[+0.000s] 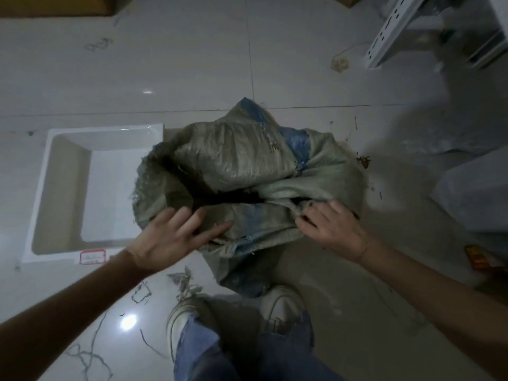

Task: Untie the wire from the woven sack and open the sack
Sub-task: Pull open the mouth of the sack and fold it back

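1. right hand has its grip closed on a bunched fold of the sack at the near right rim, fingertips dug into the cloth, probably to hold that side steady while the mouth is spread.
2. left hand lies flat with fingers apart and straight, holding nothing, pressed on the near left lip of the sack as if to push it down and outward.
3. the sack stands on the tiled floor just ahead of the person's two pale shoes, between the two hands, with a white tray just beside it on the left.
4. its mouth already gapes: a dark slit runs across the middle, with a broad flap folded over the far side.
5. no wire can be seen around the neck, so the untying looks done; thin scraps on the floor near the shoes might be wire, but that is unclear.
6. the cloth is coarse woven plastic, dull grey-green with blue bands, crumpled, limp and frayed along the left edge.
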A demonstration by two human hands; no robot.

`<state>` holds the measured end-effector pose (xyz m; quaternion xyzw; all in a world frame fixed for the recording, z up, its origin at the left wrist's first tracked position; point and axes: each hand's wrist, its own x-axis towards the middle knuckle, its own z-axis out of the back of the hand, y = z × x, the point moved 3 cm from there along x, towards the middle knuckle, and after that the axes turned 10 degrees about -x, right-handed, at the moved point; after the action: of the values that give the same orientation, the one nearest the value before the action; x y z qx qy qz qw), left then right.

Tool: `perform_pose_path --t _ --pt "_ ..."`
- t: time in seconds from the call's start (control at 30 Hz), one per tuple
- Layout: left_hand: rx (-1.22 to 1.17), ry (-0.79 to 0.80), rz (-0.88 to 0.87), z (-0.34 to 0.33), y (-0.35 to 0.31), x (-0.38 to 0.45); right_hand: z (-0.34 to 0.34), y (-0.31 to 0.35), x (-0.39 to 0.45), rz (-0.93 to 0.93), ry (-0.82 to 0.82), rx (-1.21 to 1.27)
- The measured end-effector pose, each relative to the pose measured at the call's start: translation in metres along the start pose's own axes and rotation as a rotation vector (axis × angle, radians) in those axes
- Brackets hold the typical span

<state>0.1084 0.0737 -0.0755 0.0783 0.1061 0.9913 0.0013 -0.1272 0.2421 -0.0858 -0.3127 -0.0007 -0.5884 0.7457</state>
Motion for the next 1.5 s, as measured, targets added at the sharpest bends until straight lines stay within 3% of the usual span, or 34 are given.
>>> perform_pose_path --t 0.07,0.13,0.2,0.27,0.3,0.37,0.43,0.47,0.53,0.63,0.7,0.77,0.83,0.9,1.0,1.07,1.13,1.23,1.33,1.4,1.47,1.5 --pt "-0.036 0.211 0.011 -0.029 -0.012 -0.017 -0.019 0.020 -0.022 0.071 0.331 -0.007" --pt "-0.146 0.442 0.066 -0.040 -0.032 -0.029 -0.022 0.035 -0.035 0.070 0.566 0.159" --pt "-0.352 0.432 0.217 -0.024 -0.046 -0.023 -0.012 0.036 -0.031 -0.122 0.579 0.360" --pt "-0.505 0.190 0.370 0.002 -0.042 0.003 0.001 0.019 -0.002 -0.447 0.451 0.435" --pt "-0.482 0.057 0.401 0.013 -0.034 0.023 0.001 0.007 0.014 -0.590 0.449 0.436" --pt "-0.231 0.020 0.478 0.019 -0.018 0.065 -0.018 -0.012 0.039 -0.744 0.707 0.463" --pt "-0.001 0.317 0.558 0.000 -0.005 0.100 -0.043 -0.012 0.060 -0.693 1.012 0.449" --pt "0.063 0.444 0.533 -0.011 -0.002 0.112 -0.054 -0.006 0.066 -0.645 1.077 0.430" --pt "0.102 0.575 0.496 -0.038 0.007 0.120 -0.073 0.001 0.069 -0.642 1.072 0.399" --pt "-0.147 0.547 0.617 -0.061 0.036 0.111 -0.100 -0.005 0.059 -0.878 0.952 0.514" --pt "-0.418 0.402 0.775 -0.063 0.049 0.102 -0.108 -0.016 0.053 -1.129 0.840 0.788" --pt "-0.760 0.204 1.059 -0.059 0.059 0.093 -0.110 -0.027 0.049 -1.315 0.770 1.064" --pt "-1.047 0.057 1.285 -0.061 0.070 0.087 -0.107 -0.038 0.048 -1.345 0.790 1.217" --pt "-1.231 -0.048 1.391 -0.062 0.080 0.088 -0.103 -0.046 0.050 -1.310 0.789 1.351" --pt "-1.530 -0.182 1.577 -0.058 0.085 0.094 -0.097 -0.057 0.054 -1.387 0.635 1.554" --pt "-1.819 -0.102 1.668 -0.059 0.087 0.097 -0.094 -0.064 0.055 -1.434 0.549 1.668" --pt "-2.040 0.130 1.621 -0.060 0.084 0.100 -0.095 -0.067 0.056 -1.437 0.509 1.856" --pt "-1.971 0.280 1.614 -0.071 0.085 0.099 -0.105 -0.065 0.054 -1.515 0.544 1.882" --pt "-1.878 0.458 1.647 -0.080 0.073 0.094 -0.118 -0.055 0.043 -1.595 0.731 1.528" --pt "-1.744 0.558 1.619 -0.084 0.070 0.090 -0.120 -0.046 0.039 -1.472 0.925 1.335" --pt "-1.489 0.504 1.564 -0.081 0.071 0.092 -0.118 -0.044 0.040 -1.394 0.916 1.235" --pt "-1.248 0.437 1.471 -0.079 0.072 0.094 -0.118 -0.046 0.042 -1.420 0.865 1.249"
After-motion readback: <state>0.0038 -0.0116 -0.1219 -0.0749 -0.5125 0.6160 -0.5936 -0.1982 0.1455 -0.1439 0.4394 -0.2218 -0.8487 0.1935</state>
